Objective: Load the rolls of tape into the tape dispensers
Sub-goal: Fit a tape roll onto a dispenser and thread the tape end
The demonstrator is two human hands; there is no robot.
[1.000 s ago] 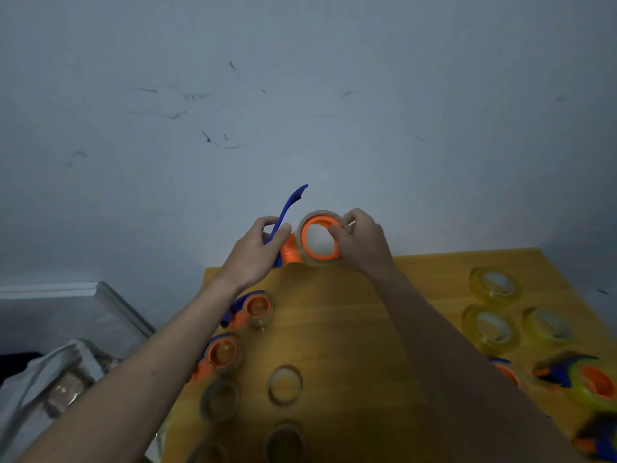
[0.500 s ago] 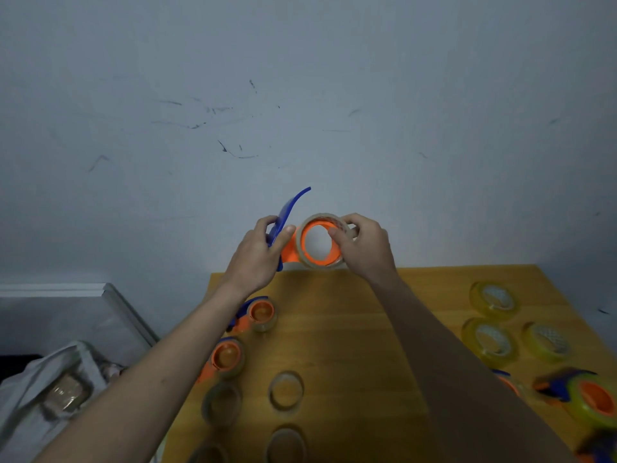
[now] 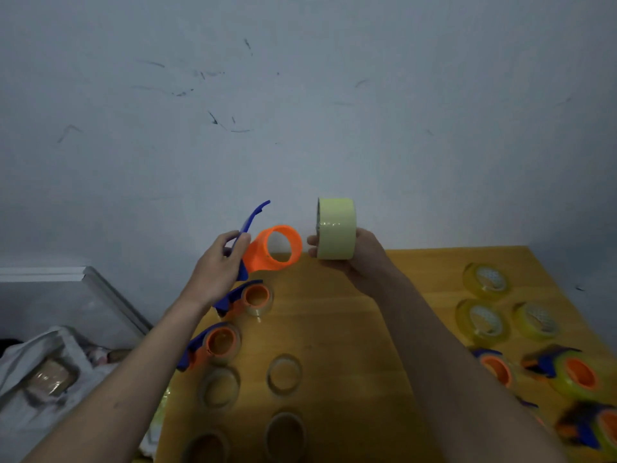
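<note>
While both hands are raised above the far edge of the desk (image 3: 334, 329), the left hand (image 3: 217, 269) grips a tape dispenser (image 3: 267, 248) by its blue handle, thumb and fingers curled round the handle, with the orange hub pointing to the right and bare of tape. The right hand (image 3: 357, 255) holds a pale yellow roll of tape (image 3: 336, 228) upright, fingers curled round its lower part from behind and below, so the roll stands above the palm with its outer band facing the camera. The roll sits just to the right of the orange hub, apart from it, with a small gap between them. On the desk near the left edge lie two loaded dispensers (image 3: 248, 300), one behind the other, each with a clear roll on an orange hub. Nearer the front edge, four clear rolls (image 3: 284, 374) lie flat in two rows. Toward the right edge lie three yellow rolls (image 3: 485, 282) flat on the wood, and in front of them, by the near right corner, several dispensers with yellow tape (image 3: 574, 372), some blurred. Left of the desk, lower down, sits a white bag (image 3: 43, 379) with something wrapped inside.
</note>
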